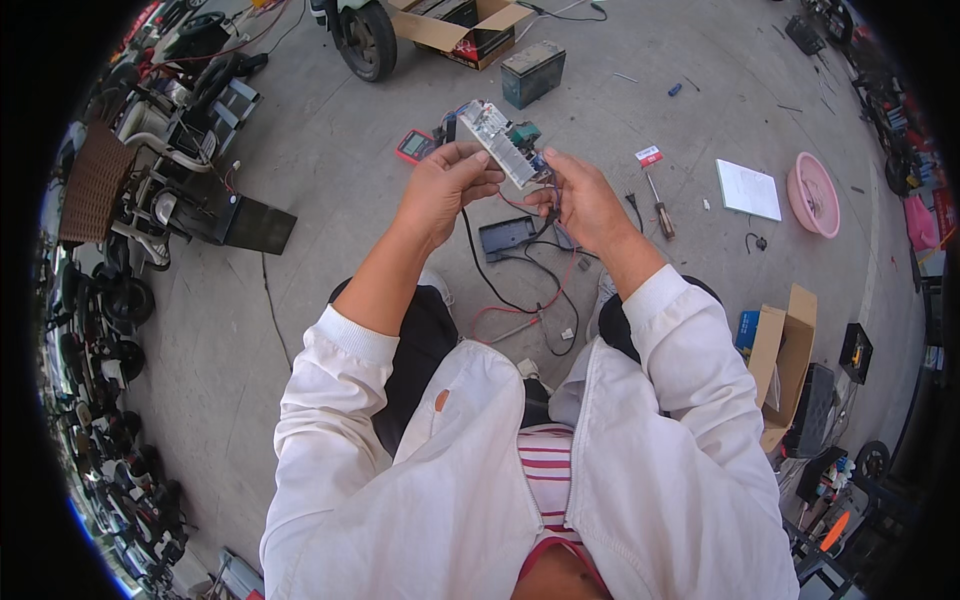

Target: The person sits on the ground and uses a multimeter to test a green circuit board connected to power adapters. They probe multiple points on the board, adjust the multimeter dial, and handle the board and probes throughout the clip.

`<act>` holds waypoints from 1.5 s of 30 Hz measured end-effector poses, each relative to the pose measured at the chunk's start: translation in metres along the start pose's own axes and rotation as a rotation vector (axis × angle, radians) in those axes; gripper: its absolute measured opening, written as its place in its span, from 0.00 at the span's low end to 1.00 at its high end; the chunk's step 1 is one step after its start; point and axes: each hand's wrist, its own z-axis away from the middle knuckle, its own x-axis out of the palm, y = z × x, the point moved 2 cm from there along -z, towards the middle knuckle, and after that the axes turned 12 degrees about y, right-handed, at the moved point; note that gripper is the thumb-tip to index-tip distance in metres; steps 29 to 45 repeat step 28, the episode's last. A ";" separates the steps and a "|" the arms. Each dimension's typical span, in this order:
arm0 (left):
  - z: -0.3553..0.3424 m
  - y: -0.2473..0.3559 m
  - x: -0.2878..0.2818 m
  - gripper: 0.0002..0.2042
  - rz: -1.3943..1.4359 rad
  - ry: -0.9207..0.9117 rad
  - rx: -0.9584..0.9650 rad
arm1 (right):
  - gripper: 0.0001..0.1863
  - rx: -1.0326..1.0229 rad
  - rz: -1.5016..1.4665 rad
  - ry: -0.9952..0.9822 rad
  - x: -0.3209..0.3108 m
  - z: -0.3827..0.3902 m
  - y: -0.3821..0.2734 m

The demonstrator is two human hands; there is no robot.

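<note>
Between my two hands is a circuit board [505,140] with a pale metal heat sink along it and a green part on top, held tilted above the floor. My left hand [445,190] pinches its left edge with thumb and fingers. At the opposite end, my right hand [580,200] closes around the board's lower right corner, where wires come off. Below lies an opened dark plastic casing [508,236]. A black cable [485,270] and red test leads [484,316] loop over the concrete. A red multimeter [415,146] sits just beyond my left hand.
To the right are a screwdriver [663,212], a white booklet [748,190] and a pink basin [813,195]. Ahead stand a grey battery [533,74], an open carton [450,32] and a wheel [366,42]. Scooters [175,205] line the left; another carton [790,350] is near my right elbow.
</note>
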 end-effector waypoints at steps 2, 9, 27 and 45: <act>0.000 0.000 0.000 0.11 -0.001 0.000 0.002 | 0.19 0.002 0.007 0.001 0.000 0.000 0.000; -0.002 -0.002 -0.004 0.12 -0.001 0.001 0.002 | 0.26 -0.085 0.094 0.024 0.006 0.006 -0.004; -0.002 -0.004 -0.004 0.17 -0.040 0.043 -0.004 | 0.28 -0.282 0.260 0.012 0.009 0.010 -0.007; -0.003 -0.004 -0.005 0.18 -0.041 0.028 0.001 | 0.28 -0.284 0.264 0.010 0.009 0.010 -0.007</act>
